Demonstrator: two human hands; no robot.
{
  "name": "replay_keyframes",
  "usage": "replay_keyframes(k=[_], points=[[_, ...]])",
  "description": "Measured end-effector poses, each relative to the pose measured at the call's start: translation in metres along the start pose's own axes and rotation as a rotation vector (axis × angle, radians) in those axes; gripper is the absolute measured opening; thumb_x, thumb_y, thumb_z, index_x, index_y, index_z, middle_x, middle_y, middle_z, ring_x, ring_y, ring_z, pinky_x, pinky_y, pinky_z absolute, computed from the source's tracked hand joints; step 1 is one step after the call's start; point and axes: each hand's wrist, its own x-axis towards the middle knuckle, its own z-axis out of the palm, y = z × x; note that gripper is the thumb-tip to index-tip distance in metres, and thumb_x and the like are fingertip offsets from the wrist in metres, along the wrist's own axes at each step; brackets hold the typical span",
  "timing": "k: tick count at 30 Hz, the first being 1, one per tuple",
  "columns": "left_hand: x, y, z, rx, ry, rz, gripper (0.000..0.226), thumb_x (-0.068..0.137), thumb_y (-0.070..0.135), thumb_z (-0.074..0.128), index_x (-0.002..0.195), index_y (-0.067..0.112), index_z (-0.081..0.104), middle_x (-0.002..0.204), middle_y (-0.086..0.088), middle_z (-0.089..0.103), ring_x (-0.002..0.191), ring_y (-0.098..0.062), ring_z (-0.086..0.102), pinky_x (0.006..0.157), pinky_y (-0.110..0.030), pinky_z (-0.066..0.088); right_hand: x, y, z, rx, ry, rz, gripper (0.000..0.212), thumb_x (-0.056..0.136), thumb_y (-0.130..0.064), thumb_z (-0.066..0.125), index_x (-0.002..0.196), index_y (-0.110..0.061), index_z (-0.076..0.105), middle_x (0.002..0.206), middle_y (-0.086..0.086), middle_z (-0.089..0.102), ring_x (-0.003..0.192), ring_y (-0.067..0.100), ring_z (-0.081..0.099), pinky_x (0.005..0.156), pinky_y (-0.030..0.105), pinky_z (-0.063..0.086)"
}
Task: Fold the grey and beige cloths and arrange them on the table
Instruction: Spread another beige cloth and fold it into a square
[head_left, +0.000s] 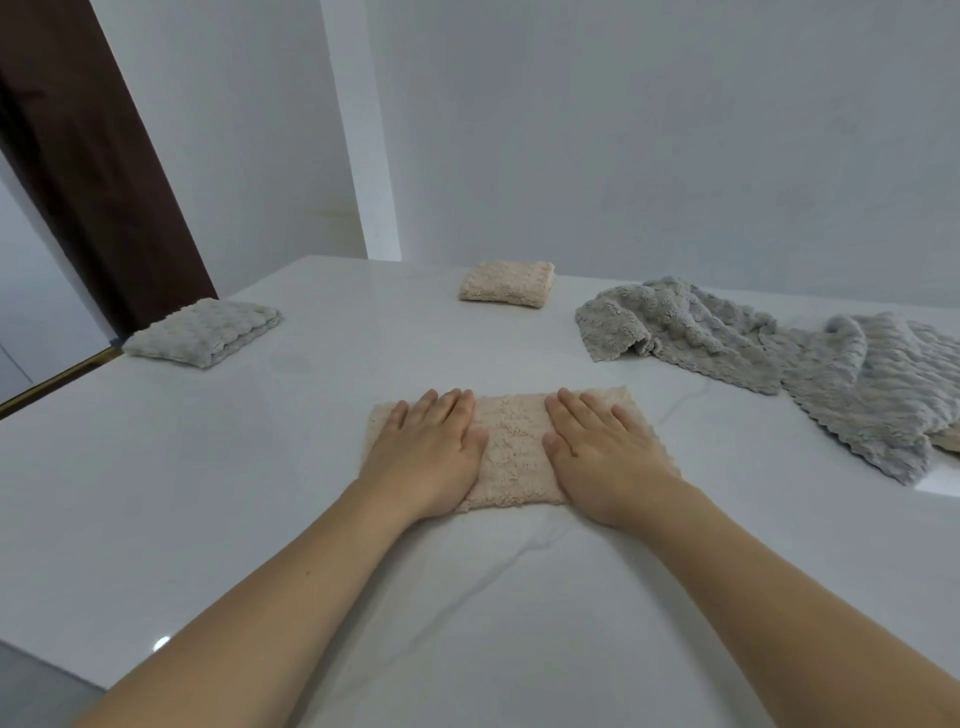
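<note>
A folded beige cloth lies flat on the white table in front of me. My left hand presses its left part with straight fingers. My right hand lies flat on its right part the same way. A second beige cloth, folded small, sits at the far middle. A folded grey cloth rests at the far left corner. Unfolded grey cloths lie crumpled in a heap at the right.
White walls stand behind the table. A dark brown door frame rises at the far left. The table's left edge runs near the folded grey cloth. A bit of beige fabric peeks from under the grey heap.
</note>
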Motion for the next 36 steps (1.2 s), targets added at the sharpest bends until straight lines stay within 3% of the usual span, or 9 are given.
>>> replay_keyframes(k=[8,10,14,19,26,31,36], points=[[-0.015,-0.058,-0.012,0.034,-0.063,-0.172,0.061,0.102,0.046,0.008,0.157,0.021,-0.001,0.165,0.006,-0.005,0.151,-0.014,-0.008,0.120,-0.045,-0.013,-0.006,0.042,-0.018,-0.107,-0.058,0.218,0.058,0.101,-0.040,0.008,0.155,-0.021,0.000,0.162,-0.005,-0.005,0.149,0.018,-0.006,0.119,0.042,-0.008],[-0.012,-0.047,-0.021,0.073,-0.021,-0.167,0.062,0.102,0.045,0.008,0.157,0.017,0.003,0.165,0.002,-0.004,0.151,-0.015,-0.010,0.119,-0.047,-0.016,-0.003,0.029,-0.027,-0.137,-0.004,0.193,0.058,0.101,-0.037,0.010,0.155,-0.017,0.001,0.162,-0.001,-0.005,0.149,0.019,-0.008,0.119,0.043,-0.008],[-0.006,-0.002,-0.021,-0.013,0.089,-0.037,0.059,0.104,0.041,0.013,0.157,0.017,0.009,0.165,0.002,0.001,0.151,-0.015,-0.005,0.121,-0.044,-0.010,0.000,-0.018,-0.019,0.047,0.094,0.039,0.057,0.103,-0.036,0.013,0.155,-0.017,0.003,0.162,-0.001,-0.003,0.149,0.017,-0.006,0.120,0.038,-0.007],[-0.002,0.003,0.001,-0.024,-0.016,-0.014,0.060,0.102,0.047,0.012,0.157,0.025,0.002,0.165,0.006,-0.001,0.151,-0.014,-0.006,0.121,-0.044,-0.005,0.001,-0.024,0.006,0.042,0.018,0.055,0.058,0.101,-0.042,0.010,0.155,-0.020,0.003,0.162,-0.004,-0.003,0.148,0.014,-0.007,0.120,0.039,-0.006],[-0.004,-0.051,-0.006,-0.059,-0.052,-0.002,0.057,0.104,0.045,0.012,0.157,0.026,0.003,0.165,0.010,0.001,0.150,-0.010,-0.002,0.122,-0.033,-0.001,-0.007,0.014,-0.003,0.003,-0.016,0.094,0.058,0.101,-0.045,0.009,0.155,-0.024,0.000,0.162,-0.007,-0.007,0.148,0.010,-0.008,0.120,0.038,-0.003],[-0.021,-0.049,-0.011,-0.081,-0.069,0.017,0.054,0.103,0.045,0.017,0.155,0.034,0.005,0.163,0.003,0.010,0.150,-0.015,0.004,0.122,-0.035,0.003,-0.003,0.035,-0.012,-0.014,-0.091,0.104,0.070,0.094,-0.064,0.011,0.154,-0.029,-0.002,0.162,-0.005,-0.007,0.149,0.016,-0.005,0.120,0.044,-0.001],[-0.053,-0.008,-0.029,0.072,-0.285,-0.077,0.068,0.096,0.060,0.017,0.155,0.028,0.003,0.160,-0.007,0.010,0.148,-0.026,0.004,0.119,-0.041,0.011,0.020,0.041,-0.037,-0.200,-0.081,0.152,0.089,0.084,-0.077,0.018,0.154,-0.023,0.007,0.162,0.004,0.004,0.148,0.026,0.003,0.118,0.049,0.001]])
